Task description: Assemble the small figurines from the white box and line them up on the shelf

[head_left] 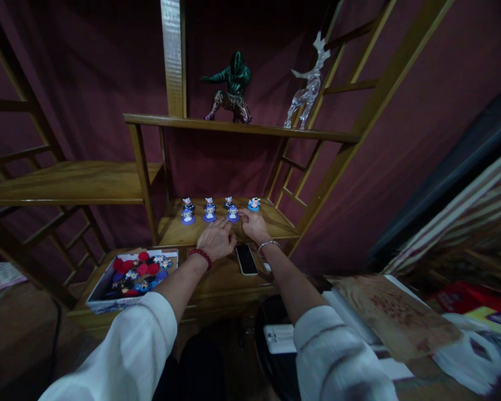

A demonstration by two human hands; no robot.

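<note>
Clock centred between my hands. 8 o'clock: open box point(112, 305) on the lower ledge point(217, 278), heaped with loose pieces point(142, 268), red discs on top. Parked within left-arm reach, I'd say, with its jumble kept out of the rows.

10 round to 12: three purple-based figures point(187, 216) form the front row on the shelf point(171, 234), each with a dark-based figure point(187, 203) behind. Gaps look fingertip-friendly, likely why they're spaced so.

My left hand point(215, 240) is low, palm down, fingers bent toward the rightmost purple one at 12. Looks like a steadying pose; can't tell whether the fingertips touch it or each other.

5: phone point(246, 260) flat on the ledge between my forearms, probably handy yet out of the way.

My right hand point(254, 225) is at that same figure's right side, fingertips by its base. Can't tell if they're pinched on it or just beside. Side access spares the back row.

1: blue-based figure point(254, 205), back row, nothing paired in front, just beyond my right hand.
</note>
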